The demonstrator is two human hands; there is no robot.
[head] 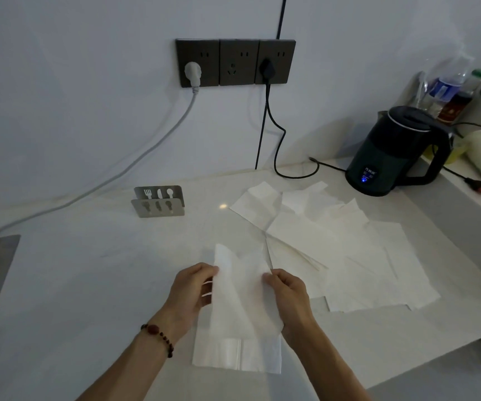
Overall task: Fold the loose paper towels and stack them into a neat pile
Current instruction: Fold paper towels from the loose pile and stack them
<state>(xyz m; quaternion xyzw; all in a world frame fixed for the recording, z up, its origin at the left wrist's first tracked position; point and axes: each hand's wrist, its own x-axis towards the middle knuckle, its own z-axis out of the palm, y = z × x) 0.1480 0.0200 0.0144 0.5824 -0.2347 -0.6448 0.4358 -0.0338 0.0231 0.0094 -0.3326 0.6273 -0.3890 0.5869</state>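
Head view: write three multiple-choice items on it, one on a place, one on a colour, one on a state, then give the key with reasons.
1. Where does the kettle stand?
A. Back right of the counter
B. Beside the cutlery holder
C. On the folded pile

2. What colour is the plug in the leftmost socket?
A. Red
B. Grey
C. Black

3. What are the two hands doing?
A. Resting flat on the counter
B. Both holding one paper towel
C. Lifting the kettle

Key:
1 A, the kettle sits at the far right, past the loose paper towels.
2 B, the grey plug fills the left socket; the black one is at the right.
3 B, the left hand and right hand pinch the sides of the raised paper towel above the folded pile.
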